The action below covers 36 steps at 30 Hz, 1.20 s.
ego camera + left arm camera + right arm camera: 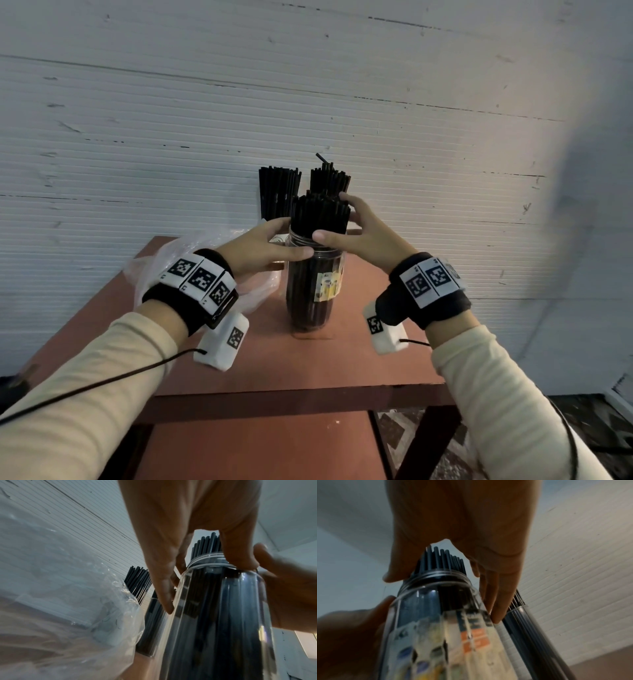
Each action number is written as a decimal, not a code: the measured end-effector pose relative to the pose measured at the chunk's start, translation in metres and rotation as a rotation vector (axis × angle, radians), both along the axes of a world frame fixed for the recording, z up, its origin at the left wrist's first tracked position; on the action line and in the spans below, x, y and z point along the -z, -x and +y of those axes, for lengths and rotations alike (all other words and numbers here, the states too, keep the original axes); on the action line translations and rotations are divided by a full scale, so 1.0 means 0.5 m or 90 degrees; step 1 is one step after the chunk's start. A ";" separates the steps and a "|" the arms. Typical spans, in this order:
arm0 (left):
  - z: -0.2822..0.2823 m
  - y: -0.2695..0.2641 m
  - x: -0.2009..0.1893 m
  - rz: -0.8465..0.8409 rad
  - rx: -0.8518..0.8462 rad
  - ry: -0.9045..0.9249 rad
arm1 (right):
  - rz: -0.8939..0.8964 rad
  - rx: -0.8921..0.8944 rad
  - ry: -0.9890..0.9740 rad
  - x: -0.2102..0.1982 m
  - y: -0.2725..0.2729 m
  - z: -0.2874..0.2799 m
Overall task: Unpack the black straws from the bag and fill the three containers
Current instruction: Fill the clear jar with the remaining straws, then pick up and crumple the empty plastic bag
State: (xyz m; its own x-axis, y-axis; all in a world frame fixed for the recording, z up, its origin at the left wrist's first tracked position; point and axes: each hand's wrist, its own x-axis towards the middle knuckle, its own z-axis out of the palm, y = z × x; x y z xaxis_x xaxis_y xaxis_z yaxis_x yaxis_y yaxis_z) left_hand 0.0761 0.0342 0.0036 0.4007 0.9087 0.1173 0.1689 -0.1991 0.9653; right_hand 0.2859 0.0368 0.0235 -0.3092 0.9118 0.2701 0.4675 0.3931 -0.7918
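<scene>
Three clear containers packed with black straws stand on the red-brown table [239, 370]. The front jar [313, 291] [214, 615] [436, 615] carries a coloured label, and its straws [322, 212] stick out above the rim. My left hand [296, 236] [202, 574] grips the jar's neck from the left, thumb in front. From the right, my right hand [334, 217] [445, 588] holds the rim and straw bundle, fingers reaching behind. Behind stand the left container [277, 192] [150, 622] and the right container [329, 178] [530, 628]. The clear plastic bag [191, 253] [68, 601] lies crumpled to the left.
The table stands against a white ribbed wall [411, 137]. The back containers are close behind the front jar. A lower shelf [257, 445] sits under the tabletop, and patterned floor [394, 431] shows at the lower right. Cables trail from both wrist cameras.
</scene>
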 end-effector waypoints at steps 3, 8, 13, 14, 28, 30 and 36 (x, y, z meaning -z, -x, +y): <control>-0.001 -0.002 0.006 -0.037 -0.009 -0.011 | 0.037 -0.045 0.017 0.009 0.002 0.006; 0.007 -0.002 0.017 -0.078 0.005 -0.008 | 0.033 -0.091 0.022 0.031 0.001 0.024; 0.055 -0.004 -0.006 -0.053 -0.092 -0.040 | 0.057 -0.023 0.013 0.020 -0.042 0.060; 0.075 -0.004 -0.013 -0.071 -0.158 -0.065 | 0.080 0.003 0.017 0.018 -0.057 0.071; 0.328 -0.007 0.009 -0.022 -0.459 -0.035 | 0.156 0.360 -0.086 0.059 -0.127 0.332; 0.337 -0.012 0.015 -0.031 -0.461 -0.033 | 0.144 0.364 -0.074 0.060 -0.120 0.361; 0.353 -0.008 0.020 -0.027 -0.472 -0.033 | 0.121 0.367 -0.042 0.065 -0.112 0.406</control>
State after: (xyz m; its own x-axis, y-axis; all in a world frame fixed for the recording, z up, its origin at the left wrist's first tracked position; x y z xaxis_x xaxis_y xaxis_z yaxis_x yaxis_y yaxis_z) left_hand 0.0799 0.2108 -0.0067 -0.3218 0.9315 0.1697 0.2397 -0.0932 0.9664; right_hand 0.3419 0.2395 -0.0091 0.2883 0.8973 0.3343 0.4732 0.1700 -0.8644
